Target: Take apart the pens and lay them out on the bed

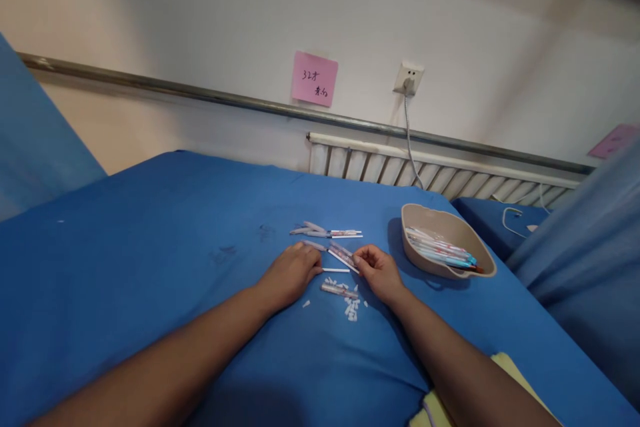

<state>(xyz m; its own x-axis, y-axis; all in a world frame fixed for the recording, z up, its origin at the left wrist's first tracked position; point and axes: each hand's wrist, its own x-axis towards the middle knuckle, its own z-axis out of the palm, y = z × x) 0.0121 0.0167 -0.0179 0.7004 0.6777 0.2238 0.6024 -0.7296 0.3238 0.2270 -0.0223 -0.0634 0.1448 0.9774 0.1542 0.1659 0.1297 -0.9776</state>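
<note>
My right hand [380, 272] is closed in a pinch at the lower right end of a clear, printed pen barrel [342, 253], with a thin white edge or rod along it. Curled low over the bed, my left hand [295, 270] has its thumb and finger at the left end of a thin white stick [337, 270]. A translucent tube [315, 245] lies just above its knuckles. Beyond both hands rest several similar tubes and white sticks [346, 233]. Nearer me, another clear barrel [339, 290] lies among several small white tips [352, 310].
A beige basket [410, 213] with several pens [440, 248] stands on the right of the blue bed sheet [150, 247]. Yellow cloth [437, 410] lies near my right forearm. Behind are a radiator [365, 163], a rail and a plugged socket [409, 78]. Blue curtains hang at both sides.
</note>
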